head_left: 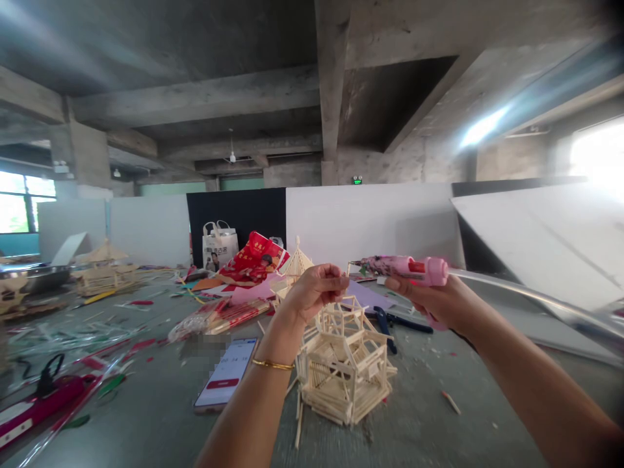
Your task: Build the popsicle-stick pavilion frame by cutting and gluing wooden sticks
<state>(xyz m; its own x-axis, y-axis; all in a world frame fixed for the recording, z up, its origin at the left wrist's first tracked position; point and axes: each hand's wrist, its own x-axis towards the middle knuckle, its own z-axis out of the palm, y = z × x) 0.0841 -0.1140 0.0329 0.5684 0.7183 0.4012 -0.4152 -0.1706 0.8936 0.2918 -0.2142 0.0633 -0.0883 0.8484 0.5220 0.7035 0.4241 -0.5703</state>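
Note:
My right hand (433, 299) is wrapped round a pink glue gun (414, 270), its nozzle pointing left. A clear glue stick (507, 286) runs out of its back end. My left hand (322, 286) is pinched just left of the nozzle, on a small wooden stick (349, 268) that stands upright by the tip. Below both hands, a many-sided pavilion frame of thin wooden sticks (346, 370) rests on the table. Part of a pointed stick roof (298, 260) shows behind my left hand.
A phone (227, 374) lies left of the frame, with bundled sticks (234, 316) behind it. Blue-handled pliers (404, 322) lie at right. A magenta power strip (43, 406) and scattered plastic strips occupy the left; another wooden model (104, 276) stands farther back.

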